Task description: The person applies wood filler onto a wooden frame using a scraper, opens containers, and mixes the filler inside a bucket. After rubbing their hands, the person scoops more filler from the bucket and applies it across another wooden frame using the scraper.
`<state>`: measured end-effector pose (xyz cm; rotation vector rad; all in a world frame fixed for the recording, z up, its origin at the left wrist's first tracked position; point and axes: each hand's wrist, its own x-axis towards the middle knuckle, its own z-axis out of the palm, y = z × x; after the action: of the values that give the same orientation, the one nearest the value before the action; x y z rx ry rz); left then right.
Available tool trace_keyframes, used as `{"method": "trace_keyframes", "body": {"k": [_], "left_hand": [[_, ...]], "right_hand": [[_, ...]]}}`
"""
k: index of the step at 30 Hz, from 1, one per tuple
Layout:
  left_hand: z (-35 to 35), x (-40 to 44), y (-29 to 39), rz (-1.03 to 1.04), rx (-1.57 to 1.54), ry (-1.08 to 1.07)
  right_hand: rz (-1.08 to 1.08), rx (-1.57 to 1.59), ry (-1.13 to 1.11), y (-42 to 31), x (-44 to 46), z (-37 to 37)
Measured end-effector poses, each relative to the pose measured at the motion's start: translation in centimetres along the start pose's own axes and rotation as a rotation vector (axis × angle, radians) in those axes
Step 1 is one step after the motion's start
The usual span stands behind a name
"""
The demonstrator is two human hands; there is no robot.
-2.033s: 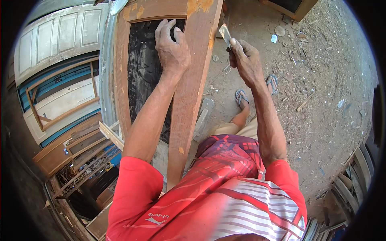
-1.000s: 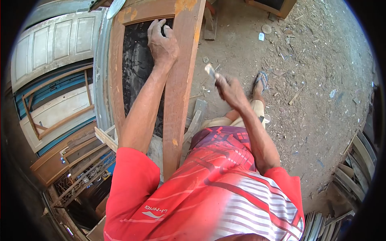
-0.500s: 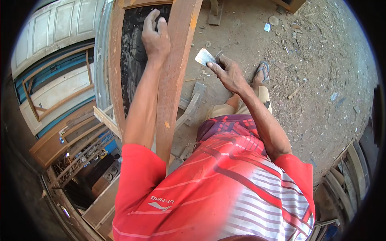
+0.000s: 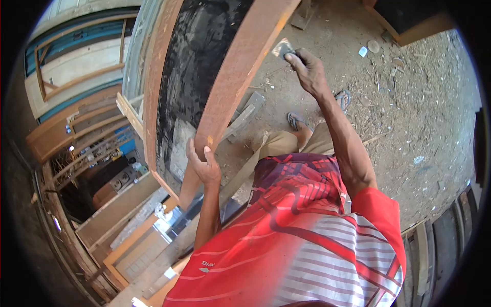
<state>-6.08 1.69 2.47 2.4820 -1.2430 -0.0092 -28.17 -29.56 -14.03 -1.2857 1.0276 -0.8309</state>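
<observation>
In my right hand [image 4: 310,71] is a small flat scraper plate [image 4: 282,49], thumb and fingers pinched on its near edge. It is held beside the outer edge of a long brown wooden frame [image 4: 240,69] around a dark, smeared panel [image 4: 197,56]. My left hand [image 4: 206,168] lies at the lower part of the same frame, fingers apart and thumb raised, close to an orange patch [image 4: 209,139] on the wood. Whether its palm presses on the wood I cannot tell.
Doors and frames [image 4: 76,71] lean at the left, above a cluttered work area [image 4: 117,184]. Wood pieces [image 4: 248,117] lie under the frame. Debris and shavings [image 4: 404,112] cover the ground at right. A dark panel with a wooden edge [image 4: 409,23] stands at upper right.
My left hand has come down from the upper dark panel to the frame's lower part. The right hand, with the scraper plate, has moved up and right. My view has shifted.
</observation>
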Motion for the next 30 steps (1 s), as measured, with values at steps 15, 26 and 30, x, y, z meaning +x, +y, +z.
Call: {"method": "trace_keyframes", "body": {"k": [15, 26, 30], "left_hand": [[-3.1, -8.1, -8.3, -0.013, 0.146, 0.046], [-2.2, -6.0, -9.2, -0.128, 0.207, 0.115], [-0.9, -5.0, -9.6, -0.099, 0.258, 0.175]], "right_hand": [[0.319, -0.282, -0.046, 10.8, -13.0, 0.1], [0.615, -0.079, 0.095, 5.1, -21.1, 1.9], [0.448, 0.045, 0.097, 1.5, -19.8, 3.2]]}}
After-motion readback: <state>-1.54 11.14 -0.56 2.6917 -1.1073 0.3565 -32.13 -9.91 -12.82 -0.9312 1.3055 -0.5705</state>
